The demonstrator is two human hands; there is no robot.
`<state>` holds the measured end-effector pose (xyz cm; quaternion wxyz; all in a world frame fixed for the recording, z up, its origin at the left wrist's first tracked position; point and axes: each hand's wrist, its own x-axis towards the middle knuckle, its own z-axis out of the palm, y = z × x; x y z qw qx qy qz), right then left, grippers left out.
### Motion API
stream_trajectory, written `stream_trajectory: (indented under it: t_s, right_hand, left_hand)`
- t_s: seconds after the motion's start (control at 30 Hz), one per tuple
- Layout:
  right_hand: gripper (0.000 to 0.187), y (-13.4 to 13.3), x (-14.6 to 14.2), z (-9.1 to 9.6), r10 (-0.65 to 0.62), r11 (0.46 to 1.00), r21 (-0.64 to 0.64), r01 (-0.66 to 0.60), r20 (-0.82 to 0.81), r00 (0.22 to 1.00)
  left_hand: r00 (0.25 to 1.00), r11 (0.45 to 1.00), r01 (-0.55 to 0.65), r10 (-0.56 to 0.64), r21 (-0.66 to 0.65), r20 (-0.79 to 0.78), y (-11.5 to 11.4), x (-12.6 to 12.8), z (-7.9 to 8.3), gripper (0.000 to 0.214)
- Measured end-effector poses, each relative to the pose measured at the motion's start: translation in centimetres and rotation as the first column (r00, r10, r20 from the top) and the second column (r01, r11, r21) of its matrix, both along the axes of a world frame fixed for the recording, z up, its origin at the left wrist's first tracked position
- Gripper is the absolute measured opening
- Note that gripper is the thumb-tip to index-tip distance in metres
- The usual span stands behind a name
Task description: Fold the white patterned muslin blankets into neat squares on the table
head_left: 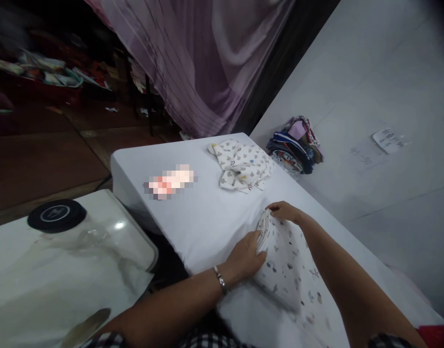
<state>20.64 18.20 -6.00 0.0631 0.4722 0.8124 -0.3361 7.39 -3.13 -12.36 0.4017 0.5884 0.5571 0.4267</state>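
A stack of folded white cloth (285, 263) with small printed figures stands tilted on the near part of the white-covered table (193, 232). My left hand (248, 255), with a metal bracelet at the wrist, is closed on the cloth's left edge, fingers wrapped over the folded layers. My right hand (285, 211) grips the top far corner of the same cloth, its fingertips bent over the edge. More of the printed cloth trails toward my body. Beyond my hands, another patterned cloth (239, 164) with grey mouse-head shapes lies crumpled on the table.
A blurred-out item (171, 182) lies at the table's far left. Folded clothes (296, 145) are piled against the white wall (388, 72) on the right. A black round object (57, 215) rests on a white surface at left. A purple curtain (207, 63) hangs behind.
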Motion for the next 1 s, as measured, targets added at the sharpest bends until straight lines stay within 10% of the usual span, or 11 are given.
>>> stream_trajectory:
  t_s: [0.53, 1.0]
  right_hand:
    - [0.026, -0.7, -0.4, 1.4, -0.013, 0.998, -0.058, 0.013, 0.002, 1.000]
    - [0.040, -0.6, 1.2, 1.0, -0.269, 0.951, -0.229, 0.209, -0.276, 0.923]
  left_hand:
    - [1.000, 1.000, 0.003, -0.003, -0.003, 0.023, -0.1, -0.1, 0.1, 0.058]
    - [1.000, 1.000, -0.002, 0.002, 0.015, 0.003, 0.1, 0.1, -0.5, 0.057]
